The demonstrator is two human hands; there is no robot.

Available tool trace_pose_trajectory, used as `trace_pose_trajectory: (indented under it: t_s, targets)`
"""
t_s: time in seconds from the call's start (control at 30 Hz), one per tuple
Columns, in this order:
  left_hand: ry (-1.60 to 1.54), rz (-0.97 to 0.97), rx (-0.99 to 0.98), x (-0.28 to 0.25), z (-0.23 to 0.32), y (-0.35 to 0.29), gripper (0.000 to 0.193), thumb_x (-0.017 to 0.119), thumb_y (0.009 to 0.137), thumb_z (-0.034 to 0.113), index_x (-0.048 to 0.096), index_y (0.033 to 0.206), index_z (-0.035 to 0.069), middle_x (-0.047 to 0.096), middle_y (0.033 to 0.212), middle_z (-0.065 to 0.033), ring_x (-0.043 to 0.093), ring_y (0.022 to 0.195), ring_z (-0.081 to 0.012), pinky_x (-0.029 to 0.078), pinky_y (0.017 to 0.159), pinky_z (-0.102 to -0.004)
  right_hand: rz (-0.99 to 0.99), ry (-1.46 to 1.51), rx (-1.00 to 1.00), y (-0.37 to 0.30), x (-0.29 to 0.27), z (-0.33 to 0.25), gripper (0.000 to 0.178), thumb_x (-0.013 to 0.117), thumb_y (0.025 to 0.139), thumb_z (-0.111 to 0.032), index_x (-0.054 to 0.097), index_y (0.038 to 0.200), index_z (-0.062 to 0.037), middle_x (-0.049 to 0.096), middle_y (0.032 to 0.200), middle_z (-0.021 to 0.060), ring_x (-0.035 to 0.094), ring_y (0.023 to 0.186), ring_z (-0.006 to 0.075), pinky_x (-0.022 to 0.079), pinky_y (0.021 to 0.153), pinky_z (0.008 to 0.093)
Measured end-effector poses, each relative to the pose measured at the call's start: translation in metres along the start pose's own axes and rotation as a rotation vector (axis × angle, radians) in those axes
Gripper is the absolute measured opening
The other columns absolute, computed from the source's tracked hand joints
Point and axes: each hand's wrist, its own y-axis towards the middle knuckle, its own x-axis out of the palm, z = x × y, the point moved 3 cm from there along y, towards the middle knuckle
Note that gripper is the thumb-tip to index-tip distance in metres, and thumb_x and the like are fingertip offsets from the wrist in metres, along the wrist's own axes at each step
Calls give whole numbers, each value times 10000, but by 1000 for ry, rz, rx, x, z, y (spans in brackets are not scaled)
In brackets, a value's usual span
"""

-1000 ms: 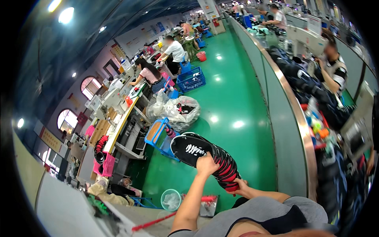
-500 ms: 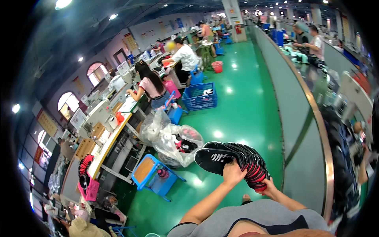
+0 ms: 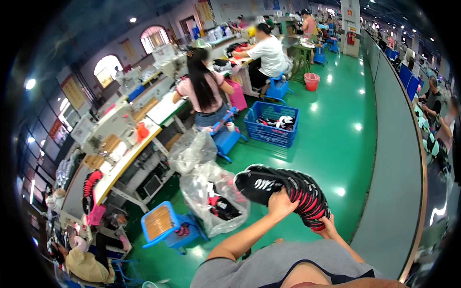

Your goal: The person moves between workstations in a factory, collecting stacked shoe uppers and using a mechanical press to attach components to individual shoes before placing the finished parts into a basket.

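Between my two hands I carry a curved stack of shoe uppers (image 3: 303, 198), black with red and white edges, nested one into another. My left hand (image 3: 282, 203) is closed around the stack near its left end, thumb on the black face with white marks. At the lower right end my right hand (image 3: 327, 226) grips the last red-edged pieces; its fingers are partly hidden behind them. The stack hangs over the green floor in front of my grey shirt. Just left of it stands a clear plastic bag (image 3: 194, 192) with black, red and white pieces inside.
A blue stool with a wooden seat (image 3: 160, 222) stands at lower left. Ahead is a blue crate (image 3: 272, 139) holding shoe pieces. A seated person (image 3: 204, 91) works at the sewing tables along the left. A grey partition (image 3: 391, 158) runs along the right, and a red bucket (image 3: 311, 82) stands farther on.
My view has swung left and moved forward, so the crate and seated people appear larger and farther right. Both hands keep hold of the stack of shoe uppers.
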Motion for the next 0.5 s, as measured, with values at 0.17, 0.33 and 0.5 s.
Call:
trace_pose_trajectory:
  t_s: [0.17, 0.33, 0.5]
  targets:
    - [-183, -87, 216, 122, 50, 188, 594, 753, 621, 353, 520, 971, -67, 613, 759, -207, 608, 716, -372, 492, 662, -439, 215, 18, -87, 97, -62, -153, 534, 606, 719, -162, 304, 1156, -216, 461, 1138, 102, 534, 989, 335, 466, 742, 564]
    - [-170, -109, -9, 217, 30, 357, 515, 770, 592, 335, 551, 886, -27, 619, 720, -187, 610, 685, -376, 503, 640, -431, 205, -54, -85, 278, -102, -255, 617, 617, 728, -217, 283, 1247, -208, 443, 1155, 99, 501, 1019, 308, 477, 727, 531]
    - [-106, -10, -275, 243, -39, 487, 534, 784, 575, 339, 582, 942, 7, 661, 797, -168, 645, 733, -348, 525, 665, -415, 72, -213, 110, 423, -27, -379, 557, 580, 785, -154, 266, 1245, -181, 413, 1221, 119, 497, 1041, 293, 446, 827, 544]
